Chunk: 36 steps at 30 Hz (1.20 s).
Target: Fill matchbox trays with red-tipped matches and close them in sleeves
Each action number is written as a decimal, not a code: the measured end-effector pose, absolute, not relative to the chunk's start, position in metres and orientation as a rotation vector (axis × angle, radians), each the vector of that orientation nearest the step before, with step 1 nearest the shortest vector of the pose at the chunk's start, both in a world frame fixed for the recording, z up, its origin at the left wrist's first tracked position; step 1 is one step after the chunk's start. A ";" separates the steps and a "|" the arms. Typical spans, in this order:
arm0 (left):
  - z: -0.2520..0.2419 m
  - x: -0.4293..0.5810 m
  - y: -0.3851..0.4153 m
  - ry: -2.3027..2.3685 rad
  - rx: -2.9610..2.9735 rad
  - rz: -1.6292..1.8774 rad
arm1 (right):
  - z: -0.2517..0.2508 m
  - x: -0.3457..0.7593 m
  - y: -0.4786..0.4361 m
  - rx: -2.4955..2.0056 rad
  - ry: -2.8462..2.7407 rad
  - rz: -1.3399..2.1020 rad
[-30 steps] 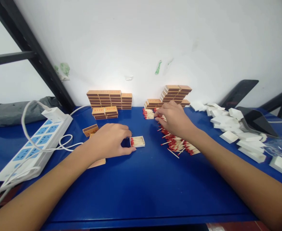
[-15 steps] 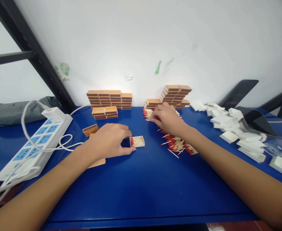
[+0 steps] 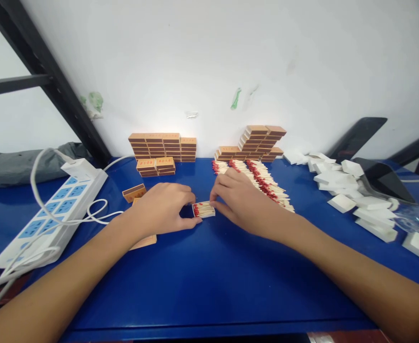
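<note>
A small white matchbox tray (image 3: 210,213) with red-tipped matches (image 3: 202,208) in it lies on the blue table. My left hand (image 3: 166,207) grips its left end, the thumb at the near corner and the fingers at the far one. From the right, my right hand (image 3: 243,200) reaches over the tray's other end, thumb and fingers pinched on matches at the tray; how many is hidden. A large spread of loose matches (image 3: 266,183) lies behind and right of that hand. Under my left hand are orange matchbox sleeves (image 3: 143,243), partly covered.
Stacked matchboxes (image 3: 159,145) stand at the wall on the left, another stepped stack (image 3: 259,143) further right. Several white trays (image 3: 341,203) are heaped at the right, by a dark dustpan-like object (image 3: 384,178). A power strip (image 3: 52,219) with white cables lies left.
My right hand has come from the match pile toward me and left to the tray's right end. My left hand stays at the tray.
</note>
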State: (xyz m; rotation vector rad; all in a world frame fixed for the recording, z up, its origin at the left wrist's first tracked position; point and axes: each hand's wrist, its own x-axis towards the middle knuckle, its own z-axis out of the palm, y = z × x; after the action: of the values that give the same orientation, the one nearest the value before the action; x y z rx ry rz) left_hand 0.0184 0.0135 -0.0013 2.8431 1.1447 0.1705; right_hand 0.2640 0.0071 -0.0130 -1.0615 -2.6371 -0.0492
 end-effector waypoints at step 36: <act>0.001 0.018 0.013 1.142 2.863 0.141 | -0.039 0.305 0.080 -1.433 -2.435 -0.271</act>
State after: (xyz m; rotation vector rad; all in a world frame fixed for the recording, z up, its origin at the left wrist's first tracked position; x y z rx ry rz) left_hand 0.0182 0.0129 0.0014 2.8627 1.1419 0.1411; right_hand 0.3052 0.0800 -0.0385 -1.4335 -2.4350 -0.2712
